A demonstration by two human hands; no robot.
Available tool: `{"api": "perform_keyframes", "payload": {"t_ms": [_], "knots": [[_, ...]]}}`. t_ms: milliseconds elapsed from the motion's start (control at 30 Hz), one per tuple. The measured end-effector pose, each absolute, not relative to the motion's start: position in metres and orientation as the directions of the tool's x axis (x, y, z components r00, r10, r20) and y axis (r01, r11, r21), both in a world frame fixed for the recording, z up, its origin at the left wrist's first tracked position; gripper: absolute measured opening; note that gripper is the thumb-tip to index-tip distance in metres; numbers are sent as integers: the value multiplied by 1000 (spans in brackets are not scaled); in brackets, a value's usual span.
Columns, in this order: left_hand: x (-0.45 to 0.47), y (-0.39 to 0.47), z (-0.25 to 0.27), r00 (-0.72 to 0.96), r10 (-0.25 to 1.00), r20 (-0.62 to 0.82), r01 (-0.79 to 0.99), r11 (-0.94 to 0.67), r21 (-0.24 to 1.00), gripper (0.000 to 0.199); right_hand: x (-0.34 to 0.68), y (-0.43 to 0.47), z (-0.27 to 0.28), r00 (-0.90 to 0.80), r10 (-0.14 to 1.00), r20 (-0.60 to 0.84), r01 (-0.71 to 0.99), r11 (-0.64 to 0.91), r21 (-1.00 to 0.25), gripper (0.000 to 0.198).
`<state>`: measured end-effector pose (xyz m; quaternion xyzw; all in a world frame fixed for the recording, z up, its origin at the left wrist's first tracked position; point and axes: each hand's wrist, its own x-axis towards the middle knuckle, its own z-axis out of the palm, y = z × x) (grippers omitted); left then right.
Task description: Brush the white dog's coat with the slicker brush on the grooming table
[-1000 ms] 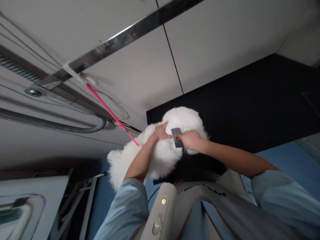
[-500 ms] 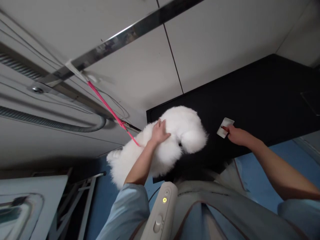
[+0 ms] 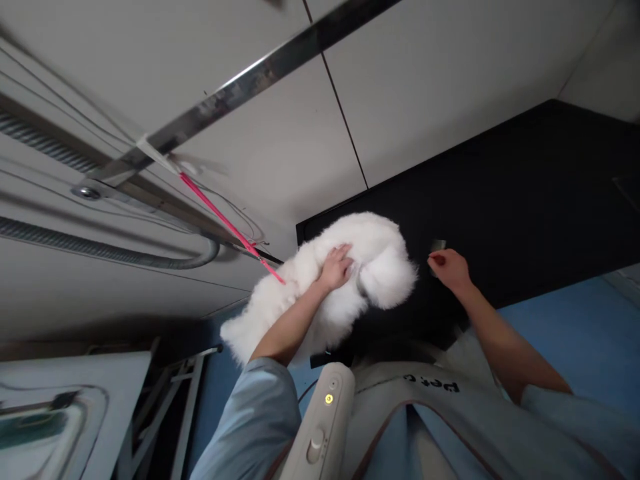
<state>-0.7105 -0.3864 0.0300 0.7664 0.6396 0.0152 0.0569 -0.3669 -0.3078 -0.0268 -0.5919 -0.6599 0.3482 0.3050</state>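
Dog (image 3: 320, 313): white and fluffy, partly on the black desk (image 3: 510, 193), its leash end reaching past the desk's near-left edge; the legs are hidden.
Left hand (image 3: 336, 268): laid on the dog's fur, fingers somewhat spread, probably to steady the body and keep the coat parted.
Right hand (image 3: 450, 268): closed, pinching the brush, apart from the dog, which leaves the fur beside the left hand uncovered.
Brush (image 3: 439, 245): mostly hidden by the fingers, only a pale flat corner showing; whether it touches the desk, I cannot tell.
Pink leash (image 3: 215, 210): runs taut from the metal bar (image 3: 250, 80) down to the dog, likely so it cannot wander off the edge.
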Motion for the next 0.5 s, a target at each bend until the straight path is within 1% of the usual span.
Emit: {"api": "perform_keyframes", "payload": {"t_ms": [33, 100, 133, 167, 200, 233, 267, 333, 367, 400, 433, 500], "knots": [[-717, -384, 31, 158, 987, -31, 979, -152, 139, 19, -383, -317, -21, -151, 987, 64, 483, 130, -866, 15], [-728, -378, 31, 119, 993, -9, 973, -115, 200, 18, -423, -332, -8, -276, 945, 177, 228, 243, -943, 13], [-733, -377, 31, 113, 994, -8, 968, -108, 227, 18, -443, -336, -1, -354, 914, 197, 100, 247, -964, 13], [-737, -375, 30, 112, 994, -8, 962, -106, 252, 19, -462, -337, 6, -422, 886, 191, 1, 211, -978, 13], [-740, -375, 30, 112, 994, -5, 955, -106, 276, 21, -477, -336, 11, -461, 872, 166, -62, 155, -986, 14], [-743, -376, 29, 110, 994, 2, 949, -106, 297, 23, -490, -334, 15, -454, 880, 136, -98, 103, -990, 15], [-744, -377, 28, 106, 994, 13, 943, -105, 317, 25, -498, -331, 18, -401, 909, 115, -119, 72, -990, 16], [-745, -380, 25, 97, 994, 46, 933, -107, 344, 29, -505, -328, 20, -217, 968, 129, -147, 98, -984, 17], [-745, -381, 24, 99, 993, 61, 929, -115, 353, 29, -505, -329, 19, -163, 974, 156, -154, 131, -979, 17], [-745, -383, 24, 108, 992, 71, 925, -127, 359, 28, -504, -332, 19, -168, 970, 176, -158, 150, -976, 17], [-745, -383, 23, 120, 990, 74, 921, -139, 365, 26, -503, -335, 18, -213, 961, 177, -158, 145, -977, 18], [-746, -384, 23, 137, 988, 72, 913, -154, 378, 24, -500, -341, 18, -304, 943, 136, -140, 97, -985, 19]]}}
